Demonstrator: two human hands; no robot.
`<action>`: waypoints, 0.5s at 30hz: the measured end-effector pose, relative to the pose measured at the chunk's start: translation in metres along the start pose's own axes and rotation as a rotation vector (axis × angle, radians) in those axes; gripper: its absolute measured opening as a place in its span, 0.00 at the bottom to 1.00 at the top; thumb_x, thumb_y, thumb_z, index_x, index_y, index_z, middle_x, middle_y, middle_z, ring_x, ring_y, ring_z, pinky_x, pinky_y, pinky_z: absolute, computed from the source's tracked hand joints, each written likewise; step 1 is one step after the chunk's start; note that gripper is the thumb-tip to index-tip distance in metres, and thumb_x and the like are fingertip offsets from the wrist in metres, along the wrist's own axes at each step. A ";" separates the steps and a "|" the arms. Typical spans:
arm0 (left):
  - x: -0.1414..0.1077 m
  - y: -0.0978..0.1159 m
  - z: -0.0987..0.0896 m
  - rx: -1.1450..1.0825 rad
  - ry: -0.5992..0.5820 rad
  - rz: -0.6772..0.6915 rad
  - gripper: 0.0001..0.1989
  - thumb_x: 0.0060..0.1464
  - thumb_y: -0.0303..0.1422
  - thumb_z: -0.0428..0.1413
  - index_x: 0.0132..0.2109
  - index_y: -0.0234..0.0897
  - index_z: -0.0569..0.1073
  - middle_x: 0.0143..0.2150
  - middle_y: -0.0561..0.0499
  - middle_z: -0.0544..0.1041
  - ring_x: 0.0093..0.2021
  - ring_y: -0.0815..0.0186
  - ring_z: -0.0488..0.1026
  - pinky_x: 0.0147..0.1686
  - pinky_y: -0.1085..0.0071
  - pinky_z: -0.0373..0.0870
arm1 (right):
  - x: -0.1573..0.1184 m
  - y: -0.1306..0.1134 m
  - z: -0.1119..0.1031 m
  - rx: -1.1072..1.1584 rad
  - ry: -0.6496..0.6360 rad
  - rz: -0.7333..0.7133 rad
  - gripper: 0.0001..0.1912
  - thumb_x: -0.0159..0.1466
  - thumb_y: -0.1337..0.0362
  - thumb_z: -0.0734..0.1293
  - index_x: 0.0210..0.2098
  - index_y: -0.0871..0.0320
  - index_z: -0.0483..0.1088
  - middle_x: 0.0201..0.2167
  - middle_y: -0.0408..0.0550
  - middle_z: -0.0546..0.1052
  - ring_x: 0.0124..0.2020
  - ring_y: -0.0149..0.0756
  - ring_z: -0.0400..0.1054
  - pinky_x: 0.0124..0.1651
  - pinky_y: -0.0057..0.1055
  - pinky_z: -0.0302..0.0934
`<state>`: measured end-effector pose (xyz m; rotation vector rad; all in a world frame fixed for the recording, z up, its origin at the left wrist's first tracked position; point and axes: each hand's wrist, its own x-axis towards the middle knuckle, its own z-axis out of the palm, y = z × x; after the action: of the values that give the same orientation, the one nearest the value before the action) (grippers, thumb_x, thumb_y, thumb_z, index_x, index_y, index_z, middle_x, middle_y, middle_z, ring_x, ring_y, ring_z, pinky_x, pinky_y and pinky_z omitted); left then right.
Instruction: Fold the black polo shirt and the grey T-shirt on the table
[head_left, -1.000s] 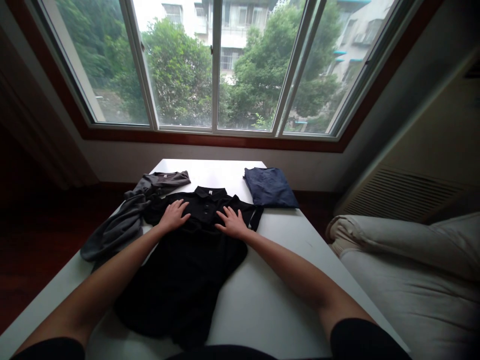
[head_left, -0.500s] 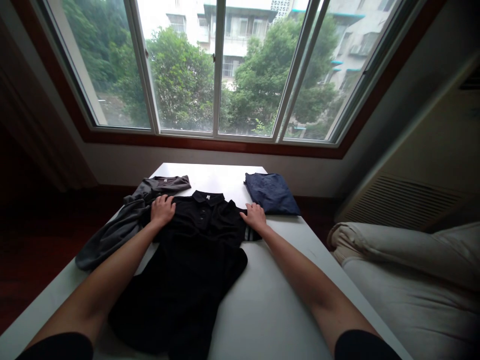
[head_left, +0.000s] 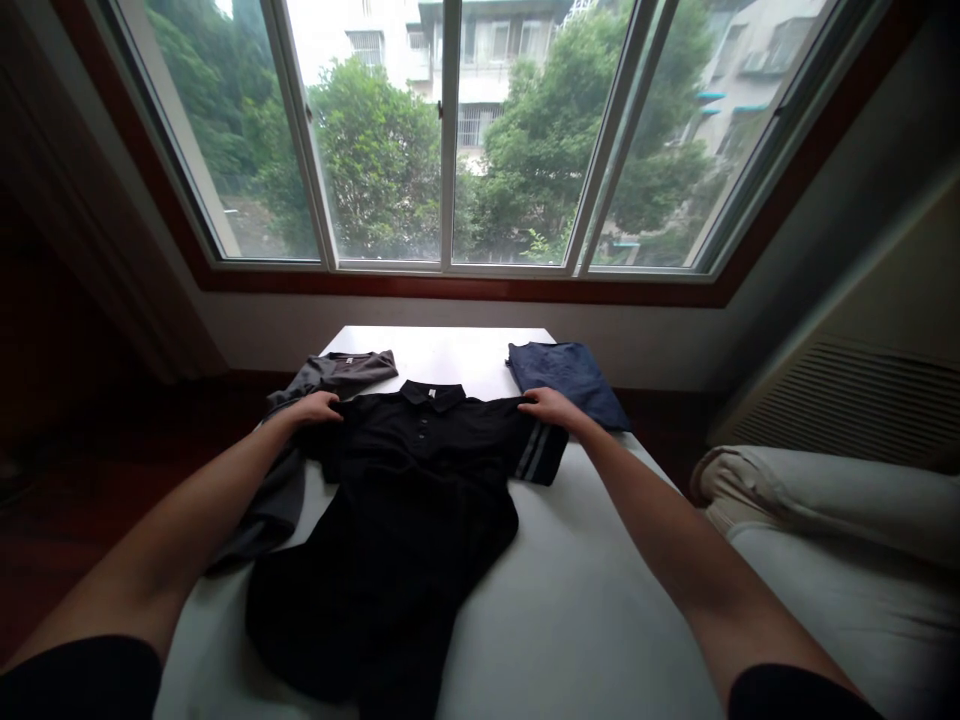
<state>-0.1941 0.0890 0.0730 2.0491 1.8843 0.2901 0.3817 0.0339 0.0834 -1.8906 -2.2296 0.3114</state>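
A black polo shirt (head_left: 420,490) lies spread front up, its collar toward the window and its lower part rumpled toward me. My left hand (head_left: 316,407) is closed on the shirt's left shoulder edge, as I see it. On the other side my right hand (head_left: 551,408) pinches the shirt at the top of the sleeve with two pale stripes. Between the hands the shoulders are drawn out fairly straight. A grey garment (head_left: 281,500) lies partly under my left forearm. Just beyond my right hand rests a folded dark blue garment (head_left: 577,375).
The white table (head_left: 570,600) stretches toward the wall under a wide window (head_left: 450,270). Cream-coloured padded furniture (head_left: 832,500) stands to the right of the table. A curtain (head_left: 97,220) hangs at the left, and a slatted vent (head_left: 855,400) is at the right.
My hands have gone from lying on the shirt to gripping its shoulders, and have moved farther apart. The striped sleeve is now spread out to the right. The view has shifted slightly.
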 end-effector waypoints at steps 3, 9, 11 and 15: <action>0.007 -0.002 -0.027 0.043 0.229 -0.051 0.21 0.49 0.38 0.64 0.48 0.31 0.78 0.46 0.40 0.81 0.48 0.50 0.76 0.47 0.61 0.69 | 0.016 0.014 -0.021 -0.061 0.056 0.058 0.15 0.70 0.63 0.70 0.53 0.61 0.80 0.54 0.58 0.80 0.52 0.43 0.73 0.51 0.29 0.62; 0.007 0.006 -0.026 0.114 0.496 -0.147 0.17 0.66 0.36 0.55 0.55 0.28 0.74 0.59 0.34 0.74 0.59 0.45 0.67 0.58 0.53 0.63 | 0.023 0.025 -0.030 -0.145 0.099 0.183 0.15 0.74 0.61 0.64 0.53 0.56 0.80 0.53 0.57 0.80 0.51 0.41 0.71 0.50 0.32 0.58; 0.001 0.014 -0.009 0.245 0.537 -0.113 0.18 0.65 0.33 0.55 0.58 0.25 0.73 0.62 0.32 0.70 0.62 0.43 0.63 0.61 0.48 0.60 | 0.020 0.022 -0.020 -0.174 0.105 0.192 0.15 0.74 0.62 0.64 0.53 0.57 0.80 0.54 0.60 0.78 0.53 0.44 0.70 0.52 0.33 0.58; 0.000 0.043 0.028 0.357 0.473 0.135 0.18 0.66 0.34 0.53 0.59 0.33 0.75 0.63 0.38 0.71 0.65 0.47 0.62 0.68 0.51 0.54 | 0.022 -0.002 0.006 -0.223 0.172 0.070 0.16 0.72 0.59 0.67 0.56 0.56 0.78 0.56 0.60 0.76 0.59 0.49 0.66 0.58 0.36 0.58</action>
<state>-0.1444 0.0830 0.0639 2.5257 2.1981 0.5478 0.3741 0.0551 0.0785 -2.0210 -2.1634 -0.0918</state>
